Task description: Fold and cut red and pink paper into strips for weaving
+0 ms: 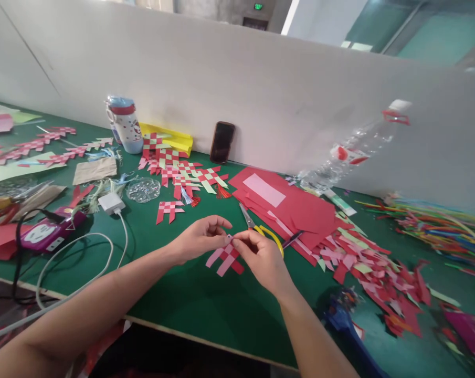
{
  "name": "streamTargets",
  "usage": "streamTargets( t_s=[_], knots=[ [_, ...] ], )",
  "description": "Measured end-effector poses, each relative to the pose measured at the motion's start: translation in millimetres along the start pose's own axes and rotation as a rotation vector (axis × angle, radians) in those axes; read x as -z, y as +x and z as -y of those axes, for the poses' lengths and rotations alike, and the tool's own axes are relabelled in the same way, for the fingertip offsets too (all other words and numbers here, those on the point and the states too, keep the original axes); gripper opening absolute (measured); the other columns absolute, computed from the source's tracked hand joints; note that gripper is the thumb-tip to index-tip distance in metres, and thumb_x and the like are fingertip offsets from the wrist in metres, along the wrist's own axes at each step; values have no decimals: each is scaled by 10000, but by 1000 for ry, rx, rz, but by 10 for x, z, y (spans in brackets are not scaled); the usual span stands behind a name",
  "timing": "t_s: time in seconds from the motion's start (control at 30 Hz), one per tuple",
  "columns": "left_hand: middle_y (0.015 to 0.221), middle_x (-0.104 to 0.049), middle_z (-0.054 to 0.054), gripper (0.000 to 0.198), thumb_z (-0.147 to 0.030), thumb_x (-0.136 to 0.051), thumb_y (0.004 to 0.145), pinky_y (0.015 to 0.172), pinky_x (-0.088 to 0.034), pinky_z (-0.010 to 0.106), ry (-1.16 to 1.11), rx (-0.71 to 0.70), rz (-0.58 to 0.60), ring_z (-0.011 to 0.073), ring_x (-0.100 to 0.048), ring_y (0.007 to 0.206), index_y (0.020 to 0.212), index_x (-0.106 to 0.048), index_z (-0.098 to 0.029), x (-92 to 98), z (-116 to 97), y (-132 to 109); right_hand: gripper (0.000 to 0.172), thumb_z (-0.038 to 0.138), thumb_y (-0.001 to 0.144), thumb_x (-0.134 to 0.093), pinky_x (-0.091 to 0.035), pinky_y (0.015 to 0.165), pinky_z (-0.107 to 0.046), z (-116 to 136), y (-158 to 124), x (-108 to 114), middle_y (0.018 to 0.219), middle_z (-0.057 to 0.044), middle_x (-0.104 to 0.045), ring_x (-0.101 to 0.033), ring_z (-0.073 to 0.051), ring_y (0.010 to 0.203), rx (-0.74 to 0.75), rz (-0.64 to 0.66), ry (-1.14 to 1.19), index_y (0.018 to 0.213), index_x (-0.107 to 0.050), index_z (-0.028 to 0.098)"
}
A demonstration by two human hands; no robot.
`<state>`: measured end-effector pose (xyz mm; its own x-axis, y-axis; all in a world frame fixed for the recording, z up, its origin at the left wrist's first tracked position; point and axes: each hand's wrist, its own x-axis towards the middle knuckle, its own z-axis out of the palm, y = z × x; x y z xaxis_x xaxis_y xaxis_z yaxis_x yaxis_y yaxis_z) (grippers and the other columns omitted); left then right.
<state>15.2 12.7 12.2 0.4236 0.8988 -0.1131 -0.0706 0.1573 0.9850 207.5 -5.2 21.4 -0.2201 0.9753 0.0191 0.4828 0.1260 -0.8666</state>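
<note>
Between my two hands is a small woven paper fish (226,256) in red and pink strips, its loose strip ends pointing down toward me. My left hand (206,236) pinches its top corner with the thumb, the index finger curved above. My right hand (261,257) grips the upper right edge between thumb and fingers. A tiny pale spot shows at the corner where the fingertips meet, too small to name. Just behind my right hand lie scissors (256,226) with yellow handles. A similar woven paper piece (169,211) rests on the green table to the left.
Several woven pieces (186,173) are heaped behind, near a cup (125,126) and a leaning phone (222,142). Red paper sheets (296,210), paper scraps (371,268) and a tilted plastic bottle (351,149) occupy the right. At left are a purple power strip (52,231), a white cable (103,236) and a bead dish (143,190).
</note>
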Motion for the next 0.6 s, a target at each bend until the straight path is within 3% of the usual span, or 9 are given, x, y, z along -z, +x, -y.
streamTargets(
  t_s=[0.2,0.37,0.6],
  knots=[
    [727,-621,-2,231,-335,-738,759,612,-378,215,4,34,-49,89,-522,652,811,-649,-129,37,62,30,284,457,912,-528,-456,591,-223,-54,80,-97,702,14,-645,-557,-121,614,106,-56,-84,871,-664,211],
    [689,-602,-21,231,-344,-744,750,557,-326,205,-29,86,-82,76,-476,599,803,-648,-140,44,69,33,282,453,932,-499,-484,642,-231,-137,50,-56,767,-11,-655,-593,-130,672,132,-179,-39,848,-612,209],
    [742,-620,-8,254,-376,-744,770,597,-374,202,-120,115,-83,79,-528,639,825,-655,-145,80,75,36,381,473,990,-383,-438,587,-245,-202,-18,87,635,20,-528,-512,-113,590,147,-383,103,719,-475,223]
  ],
)
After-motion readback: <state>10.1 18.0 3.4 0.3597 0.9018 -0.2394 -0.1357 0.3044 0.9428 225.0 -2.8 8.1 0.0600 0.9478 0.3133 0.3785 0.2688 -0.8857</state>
